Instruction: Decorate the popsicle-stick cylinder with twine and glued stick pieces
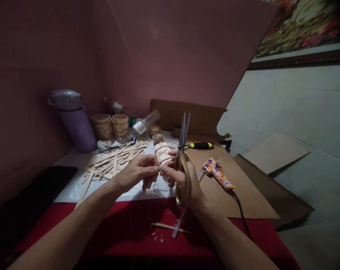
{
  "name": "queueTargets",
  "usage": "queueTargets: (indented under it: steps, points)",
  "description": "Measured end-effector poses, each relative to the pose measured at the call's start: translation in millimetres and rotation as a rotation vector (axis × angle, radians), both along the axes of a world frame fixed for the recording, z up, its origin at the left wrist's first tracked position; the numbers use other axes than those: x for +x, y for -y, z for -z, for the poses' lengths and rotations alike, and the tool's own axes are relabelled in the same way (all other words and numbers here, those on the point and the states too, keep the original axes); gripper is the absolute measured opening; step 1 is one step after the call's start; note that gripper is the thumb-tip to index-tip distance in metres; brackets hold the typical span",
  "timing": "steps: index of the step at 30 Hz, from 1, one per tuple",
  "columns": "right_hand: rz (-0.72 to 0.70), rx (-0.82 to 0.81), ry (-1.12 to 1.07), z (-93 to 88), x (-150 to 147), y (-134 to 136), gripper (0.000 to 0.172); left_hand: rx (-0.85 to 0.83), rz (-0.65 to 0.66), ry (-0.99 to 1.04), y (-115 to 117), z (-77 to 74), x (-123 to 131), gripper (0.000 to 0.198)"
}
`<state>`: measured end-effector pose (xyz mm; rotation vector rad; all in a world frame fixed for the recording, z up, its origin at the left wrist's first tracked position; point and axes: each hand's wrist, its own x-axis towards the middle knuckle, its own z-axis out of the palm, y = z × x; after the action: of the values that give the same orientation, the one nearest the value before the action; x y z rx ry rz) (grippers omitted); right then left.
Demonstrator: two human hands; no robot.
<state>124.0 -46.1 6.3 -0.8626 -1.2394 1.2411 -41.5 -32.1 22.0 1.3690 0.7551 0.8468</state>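
Observation:
My right hand (190, 180) is closed round a pair of scissors (183, 144) with brass-coloured handles, their blades pointing up and slightly apart. My left hand (143, 170) is closed in a pinch, its fingertips meeting the right thumb and fingers; whatever small thing lies between them is hidden. Just behind the hands is a small piece built of wooden craft sticks (162, 150), with twine round it. Many loose craft sticks (116, 159) lie in a heap left of it on a white sheet (65, 189).
A flowered glue gun (216, 173) and a yellow-black handled tool (200, 145) rest on cardboard (243, 202) at right. A purple tumbler (78, 125), two carved-looking cups (120, 125), plastic bottles (144, 123) and twine balls (158, 138) stand or lie behind. A glue stick (178, 225) overlies the red cloth (125, 232).

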Motion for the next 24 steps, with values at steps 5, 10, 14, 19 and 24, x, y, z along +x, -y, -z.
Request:
queueTargets:
  steps: [5,10,14,19,24]
  points:
    - [0.024,0.009,-0.01,-3.0,-0.7,2.2,0.044,0.02,0.006,-0.022,1.5,-1.6,0.7,0.033]
    - [0.06,-0.066,-0.106,1.7,0.2,-1.2,0.049,-0.016,-0.029,-0.003,0.0,1.0,1.7,0.039]
    - [0.053,-0.079,-0.138,5.2,-0.3,-3.8,0.052,-0.009,-0.02,-0.023,-0.3,3.2,2.6,0.039]
    - [0.066,-0.038,-0.088,3.0,-2.7,-0.8,0.046,-0.049,-0.035,-0.02,-1.1,5.0,3.0,0.036]
    - [0.043,-0.047,-0.076,2.0,-2.4,1.4,0.046,-0.021,-0.07,0.011,-4.2,6.9,2.1,0.033]
